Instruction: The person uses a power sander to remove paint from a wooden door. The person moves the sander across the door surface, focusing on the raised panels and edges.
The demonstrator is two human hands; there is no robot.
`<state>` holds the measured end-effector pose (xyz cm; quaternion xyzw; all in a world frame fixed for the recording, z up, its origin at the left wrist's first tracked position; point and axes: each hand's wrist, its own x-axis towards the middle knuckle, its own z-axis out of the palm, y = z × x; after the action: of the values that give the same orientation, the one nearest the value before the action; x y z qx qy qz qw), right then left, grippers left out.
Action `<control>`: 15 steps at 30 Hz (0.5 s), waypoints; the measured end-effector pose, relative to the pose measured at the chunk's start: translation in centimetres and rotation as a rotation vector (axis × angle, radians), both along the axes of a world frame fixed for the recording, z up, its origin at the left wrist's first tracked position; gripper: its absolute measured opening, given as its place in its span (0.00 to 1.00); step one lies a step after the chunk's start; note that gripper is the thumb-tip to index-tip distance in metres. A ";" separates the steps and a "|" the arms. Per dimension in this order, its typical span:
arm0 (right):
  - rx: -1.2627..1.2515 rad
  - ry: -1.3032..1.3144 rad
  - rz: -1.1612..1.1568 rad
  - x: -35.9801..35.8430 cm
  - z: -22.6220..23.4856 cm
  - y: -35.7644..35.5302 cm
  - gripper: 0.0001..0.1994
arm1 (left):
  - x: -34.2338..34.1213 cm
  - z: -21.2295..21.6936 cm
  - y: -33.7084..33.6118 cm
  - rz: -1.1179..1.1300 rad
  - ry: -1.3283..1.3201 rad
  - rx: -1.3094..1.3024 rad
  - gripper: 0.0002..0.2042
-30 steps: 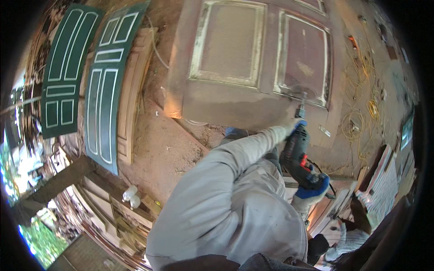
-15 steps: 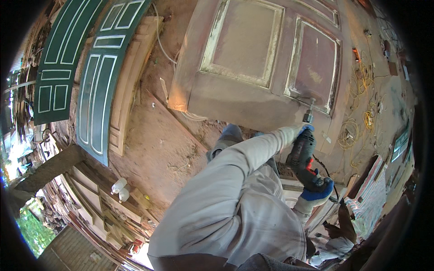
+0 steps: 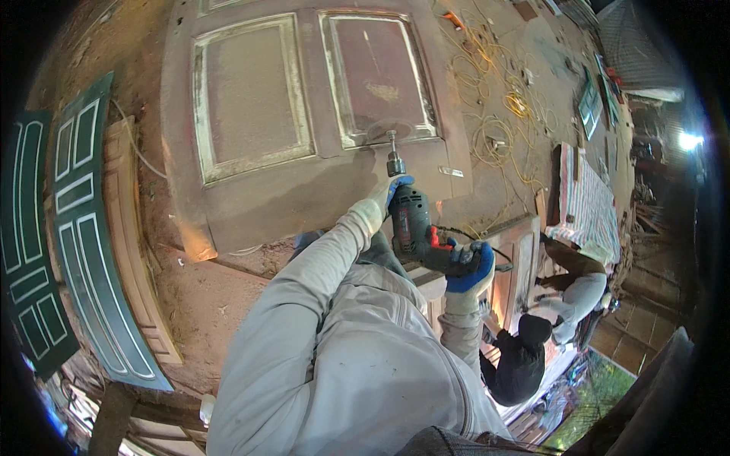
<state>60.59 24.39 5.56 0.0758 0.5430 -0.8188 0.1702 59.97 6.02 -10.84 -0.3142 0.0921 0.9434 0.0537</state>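
Gripping the drill (image 3: 414,228) by its front with the left hand (image 3: 386,194), fingers curled shut around it, over the near edge of the door (image 3: 266,204). Gripping the drill's back handle with the right hand (image 3: 473,270), fingers closed there too, just past the near edge of the door. Aiming the bit (image 3: 392,143) at the bottom rim of the door's right panel (image 3: 372,68), with a dark round blur at the tip. Hard to tell if touching or just above.

Part way done on the door, as a best guess. Dull and even all over the door's left panel (image 3: 255,102), so likely more worked there. Rubbed pale in strips around both panels, with dark bits left along the rims. Dark red on most of the door's right panel, with just one small pale patch, so likely less done there.

Further out, right of the door, yellow cords (image 3: 517,105) in loose loops and a striped cloth (image 3: 589,201). Left of the door, a brown door (image 3: 135,243), then two green doors (image 3: 95,258) with white lines. Well off the door's near right corner, a person in black (image 3: 525,365), bent low.
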 end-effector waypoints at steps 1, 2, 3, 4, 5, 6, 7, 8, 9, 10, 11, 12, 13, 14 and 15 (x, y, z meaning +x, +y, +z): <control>-0.005 0.008 -0.008 -0.2 0.4 -0.1 0.11 | -0.7 0.2 0.3 -0.026 0.023 0.014 0.07; -0.021 0.010 0.009 -0.5 0.8 -0.2 0.11 | -1.3 0.4 0.6 -0.057 -0.030 0.013 0.07; 0.020 -0.041 -0.062 -0.4 1.2 -0.6 0.12 | -1.3 0.8 0.7 -0.053 -0.048 -0.004 0.08; 0.020 -0.022 -0.063 -1.4 1.6 -0.3 0.12 | -1.9 1.3 1.0 -0.061 0.013 -0.029 0.08; 0.034 -0.024 -0.072 -1.3 1.8 -0.5 0.12 | -1.6 1.6 0.8 -0.072 0.012 -0.050 0.08; 0.048 -0.027 -0.064 -1.4 1.9 -0.5 0.12 | -1.4 1.9 0.7 -0.065 0.049 -0.074 0.09; 0.050 -0.043 -0.045 -1.6 1.9 -0.4 0.12 | -0.9 2.1 0.4 -0.101 -0.054 -0.108 0.08; 0.050 -0.060 -0.012 -1.6 1.9 -0.3 0.12 | -0.1 2.2 0.2 -0.038 -0.052 -0.061 0.08; 0.052 -0.078 0.015 -1.7 1.8 -0.2 0.12 | 0.6 2.1 -0.3 -0.021 -0.020 -0.017 0.07; 0.025 -0.097 0.027 -1.7 1.7 -0.2 0.12 | 1.0 1.9 -0.6 -0.025 -0.110 0.014 0.07; -0.002 -0.115 0.039 -1.9 1.5 0.0 0.13 | 1.0 1.8 -0.7 -0.020 -0.076 0.036 0.07; -0.042 -0.117 0.072 -2.2 1.4 0.1 0.13 | 1.1 1.6 -0.9 -0.016 -0.126 0.041 0.06; -0.044 -0.119 0.084 -2.6 1.3 0.3 0.13 | 0.9 1.6 -0.7 -0.003 -0.146 0.055 0.06; -0.007 -0.121 0.071 -3.3 1.2 0.5 0.13 | 0.3 1.6 -0.5 -0.018 -0.172 0.040 0.06; 0.013 -0.112 0.076 -4.1 1.3 0.8 0.14 | -0.7 1.8 -0.2 -0.024 -0.170 0.035 0.05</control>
<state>56.54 25.20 6.82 0.1021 0.5405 -0.8026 0.2308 59.25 5.80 -9.09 -0.3911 0.0747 0.9139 0.0783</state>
